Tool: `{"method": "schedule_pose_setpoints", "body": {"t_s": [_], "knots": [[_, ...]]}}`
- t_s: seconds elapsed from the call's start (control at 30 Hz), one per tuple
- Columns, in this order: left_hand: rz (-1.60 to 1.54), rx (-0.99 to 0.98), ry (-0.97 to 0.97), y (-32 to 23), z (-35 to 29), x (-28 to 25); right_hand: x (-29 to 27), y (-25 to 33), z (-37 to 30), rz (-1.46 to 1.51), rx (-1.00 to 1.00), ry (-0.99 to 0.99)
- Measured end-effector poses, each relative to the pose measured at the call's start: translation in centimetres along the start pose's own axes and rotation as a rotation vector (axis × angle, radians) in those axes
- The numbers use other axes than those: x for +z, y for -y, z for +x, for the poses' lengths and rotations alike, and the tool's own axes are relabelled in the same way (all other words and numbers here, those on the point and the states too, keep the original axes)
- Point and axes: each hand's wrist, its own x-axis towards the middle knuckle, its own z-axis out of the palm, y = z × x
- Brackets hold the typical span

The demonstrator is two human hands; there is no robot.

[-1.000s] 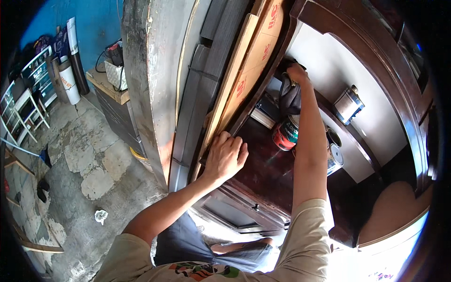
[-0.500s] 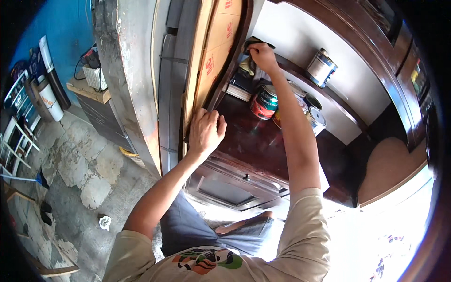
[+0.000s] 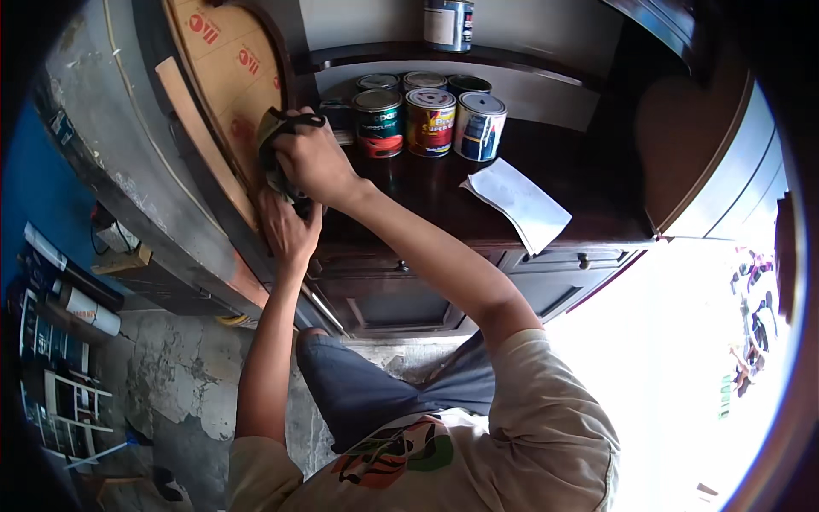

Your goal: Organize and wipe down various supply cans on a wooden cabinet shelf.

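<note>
My right hand (image 3: 320,166) is closed on a dark, crumpled cloth (image 3: 271,145). It presses the cloth against the cabinet's left side panel (image 3: 223,90), whose outer face is tan with red printing. Just below, my left hand (image 3: 290,229) grips the edge of that panel, thumb on the inner side and fingers toward the outer side. The cloth and my right hand hide part of its fingertips. Paint cans, among them a green-and-red can (image 3: 378,128), a yellow-and-red can (image 3: 431,128) and a white-and-blue can (image 3: 480,128), stand on the dark wooden countertop (image 3: 409,205).
A folded white paper (image 3: 520,205) lies at the counter's front. Another can (image 3: 448,26) sits on the curved shelf (image 3: 478,55) behind. Drawers with round knobs (image 3: 583,259) are below the counter. A grey post (image 3: 128,128) rises close on the left. The floor (image 3: 183,384) is cracked.
My right hand has brought the cloth from the cabinet's back left corner nearer, down to the side panel's front edge beside my left hand. The whole view has turned.
</note>
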Motion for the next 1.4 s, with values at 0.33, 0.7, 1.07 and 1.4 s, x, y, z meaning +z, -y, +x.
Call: {"method": "schedule_pose_setpoints", "body": {"t_s": [0.33, 0.7, 1.07, 1.4], "knots": [[-0.059, 0.056, 0.062, 0.4, 0.2, 0.4, -0.7, -3.1, -12.2, -0.337, 0.493, 0.333], [-0.006, 0.056, 0.086, 0.5, 0.1, 0.2, -6.0, -0.9, -12.4, -0.312, 0.581, 0.368], [-0.202, 0.046, 0.136, -1.8, 0.3, -0.3, -8.1, 0.6, -13.6, -0.358, 0.719, 0.28], [-0.876, -0.089, 0.122, -7.8, -0.6, 4.4, -7.0, 0.3, -14.7, -0.391, 0.53, -0.024]]}}
